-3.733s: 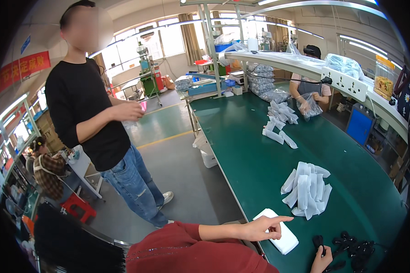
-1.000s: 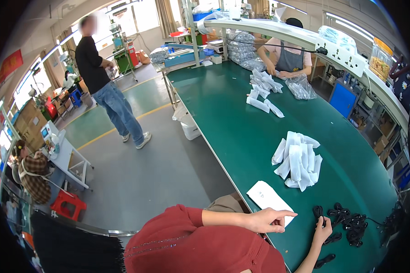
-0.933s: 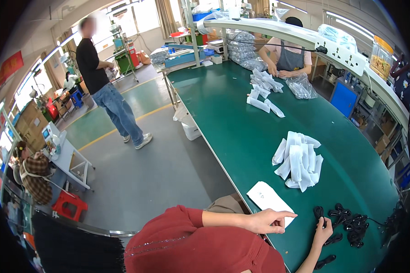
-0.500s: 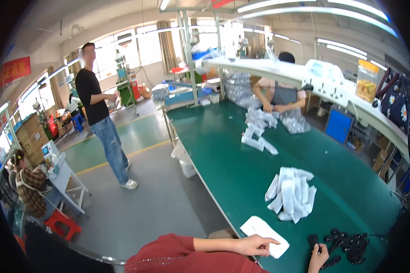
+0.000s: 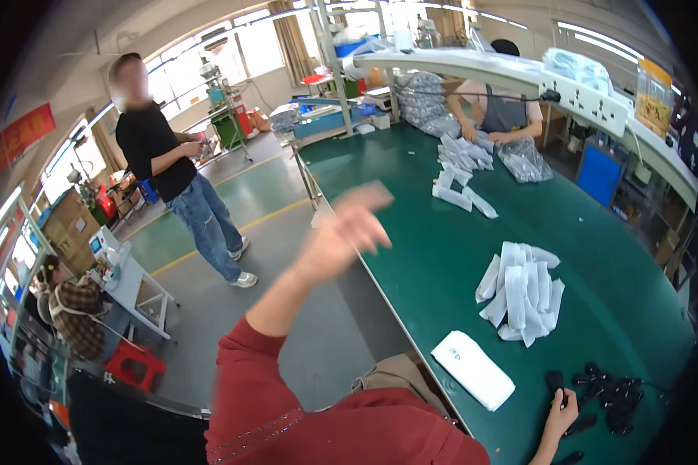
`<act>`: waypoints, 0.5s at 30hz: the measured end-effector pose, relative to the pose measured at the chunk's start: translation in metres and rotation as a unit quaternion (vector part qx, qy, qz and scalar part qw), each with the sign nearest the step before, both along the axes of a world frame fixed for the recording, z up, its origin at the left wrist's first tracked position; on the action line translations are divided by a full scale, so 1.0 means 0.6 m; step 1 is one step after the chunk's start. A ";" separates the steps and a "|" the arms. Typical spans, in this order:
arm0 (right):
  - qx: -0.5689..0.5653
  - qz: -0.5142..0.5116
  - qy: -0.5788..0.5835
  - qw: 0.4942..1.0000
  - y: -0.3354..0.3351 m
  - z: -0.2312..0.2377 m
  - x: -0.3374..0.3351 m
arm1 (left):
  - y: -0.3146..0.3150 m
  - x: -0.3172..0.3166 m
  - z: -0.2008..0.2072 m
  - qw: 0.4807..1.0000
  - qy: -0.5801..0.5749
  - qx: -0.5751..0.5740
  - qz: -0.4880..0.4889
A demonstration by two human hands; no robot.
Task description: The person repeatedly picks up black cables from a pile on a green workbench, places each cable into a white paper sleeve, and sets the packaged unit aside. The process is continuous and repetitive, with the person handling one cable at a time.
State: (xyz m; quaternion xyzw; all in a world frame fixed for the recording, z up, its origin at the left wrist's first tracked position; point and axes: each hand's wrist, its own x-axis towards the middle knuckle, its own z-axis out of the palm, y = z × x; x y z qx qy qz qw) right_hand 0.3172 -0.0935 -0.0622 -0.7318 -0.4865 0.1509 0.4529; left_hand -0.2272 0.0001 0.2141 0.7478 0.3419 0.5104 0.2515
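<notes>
Cable, black and bundled, sits at my lower right, gripped between thumb and fingers of the right hand, well in from the table's left edge. Other cables crowd just to its right, so I have little room that way. To its left lies the white packet, one corner near that edge; green top separates it from the cable and from the heap of white sleeves behind. I see the left hand raised around the edge, blurred, fingers loosely apart, holding nothing I can make out.

Beyond, the green table runs to a far pile and a co-worker. Along its left side I have gray floor, with a person standing.
</notes>
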 end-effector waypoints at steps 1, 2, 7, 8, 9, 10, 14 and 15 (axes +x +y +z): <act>0.007 -0.002 -0.016 1.000 -0.001 -0.003 0.005 | -0.009 0.021 -0.030 0.988 0.111 -0.106 -0.015; 0.016 -0.003 -0.023 1.000 0.002 -0.002 0.010 | -0.010 0.036 -0.046 0.952 0.220 -0.209 -0.033; 0.024 0.007 -0.025 0.999 -0.002 -0.007 0.008 | 0.014 -0.109 0.044 0.973 -0.200 0.083 0.075; 0.003 -0.010 -0.034 0.999 -0.008 0.016 0.001 | 0.028 -0.145 0.074 0.942 -0.265 0.176 0.110; -0.012 -0.011 -0.025 1.000 -0.011 0.014 0.002 | 0.024 -0.163 0.115 0.896 -0.320 0.247 0.186; -0.014 -0.008 -0.015 1.000 -0.003 0.014 -0.001 | 0.021 -0.167 0.130 0.860 -0.354 0.297 0.216; 0.026 -0.006 0.005 1.000 -0.008 0.000 -0.002 | 0.023 -0.094 0.061 0.985 -0.100 0.115 0.081; 0.020 -0.007 -0.002 1.000 -0.007 -0.004 0.004 | 0.047 -0.091 0.007 0.995 0.013 0.094 -0.021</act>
